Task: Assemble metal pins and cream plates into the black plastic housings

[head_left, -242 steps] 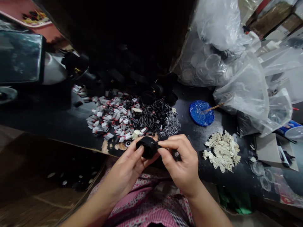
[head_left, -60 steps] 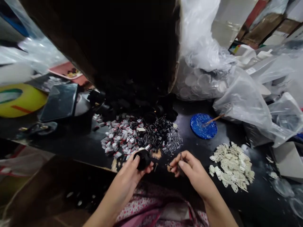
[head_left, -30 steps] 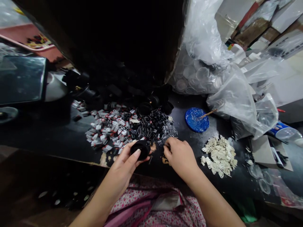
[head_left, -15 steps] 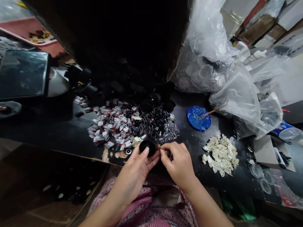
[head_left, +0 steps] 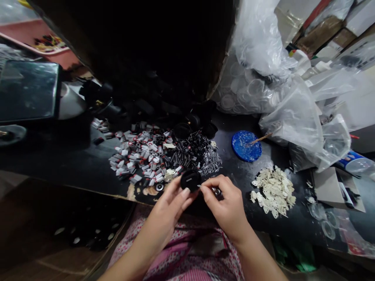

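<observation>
A round black part is held between the thumb and fingers of my left hand. Just to its right, my right hand pinches a tiny pale piece at its fingertips, and a small shiny dark item shows inside its curled fingers. Beyond my hands lie heaps of grey and white cylinders with red rings, dark springs and small grey pieces. A blue lid of grease with a stick in it sits to the right, behind a pile of cream flat pieces.
A large dark box rises behind the heaps. Plastic bags of clear discs stand at the back right. An open carton is on the right. At the left are a dark rectangular object and a pink tray.
My left hand has turned the black part, so its round face now shows, and moved it slightly right. The fingertips of my right hand have shifted slightly right, and a pale tip shows there.
</observation>
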{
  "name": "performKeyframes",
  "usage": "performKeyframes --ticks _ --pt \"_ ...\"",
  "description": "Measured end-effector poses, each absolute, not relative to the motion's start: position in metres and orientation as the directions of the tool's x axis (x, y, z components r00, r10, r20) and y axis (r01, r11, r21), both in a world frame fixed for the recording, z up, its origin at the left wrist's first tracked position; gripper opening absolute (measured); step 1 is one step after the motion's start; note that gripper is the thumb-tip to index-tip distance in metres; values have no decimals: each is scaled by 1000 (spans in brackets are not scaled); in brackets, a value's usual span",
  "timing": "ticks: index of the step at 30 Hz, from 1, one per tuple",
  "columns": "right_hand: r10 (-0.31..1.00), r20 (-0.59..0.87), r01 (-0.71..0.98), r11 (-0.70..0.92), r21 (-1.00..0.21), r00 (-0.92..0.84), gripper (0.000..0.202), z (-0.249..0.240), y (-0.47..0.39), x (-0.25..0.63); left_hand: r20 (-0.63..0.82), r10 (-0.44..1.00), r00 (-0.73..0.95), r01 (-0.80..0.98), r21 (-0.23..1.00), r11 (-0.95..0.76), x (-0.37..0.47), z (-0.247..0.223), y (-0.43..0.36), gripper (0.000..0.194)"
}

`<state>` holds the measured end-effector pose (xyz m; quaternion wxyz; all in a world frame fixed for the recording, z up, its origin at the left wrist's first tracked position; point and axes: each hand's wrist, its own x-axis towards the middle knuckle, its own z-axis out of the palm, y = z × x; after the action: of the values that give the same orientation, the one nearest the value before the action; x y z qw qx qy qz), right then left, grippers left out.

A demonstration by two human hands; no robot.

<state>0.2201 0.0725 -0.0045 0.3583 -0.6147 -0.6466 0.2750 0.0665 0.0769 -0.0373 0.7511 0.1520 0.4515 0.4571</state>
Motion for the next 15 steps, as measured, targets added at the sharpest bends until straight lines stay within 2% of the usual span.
performKeyframes --ticks 4,7,11,15 --pt "970 235 734 202 -649 -60 12 -4 71 221 -498 831 249 -456 696 554 66 -42 76 35" --pt "959 263 761 246 -601 -102 13 -6 71 222 -468 850 244 -436 730 527 68 -43 77 33" --pt "951 251 793 291 -535 -180 15 -7 75 224 -480 845 236 -391 749 535 68 -41 81 32" --pt "959 165 851 281 -444 -231 19 -5 77 222 -537 807 246 -334 734 591 64 -40 82 43"
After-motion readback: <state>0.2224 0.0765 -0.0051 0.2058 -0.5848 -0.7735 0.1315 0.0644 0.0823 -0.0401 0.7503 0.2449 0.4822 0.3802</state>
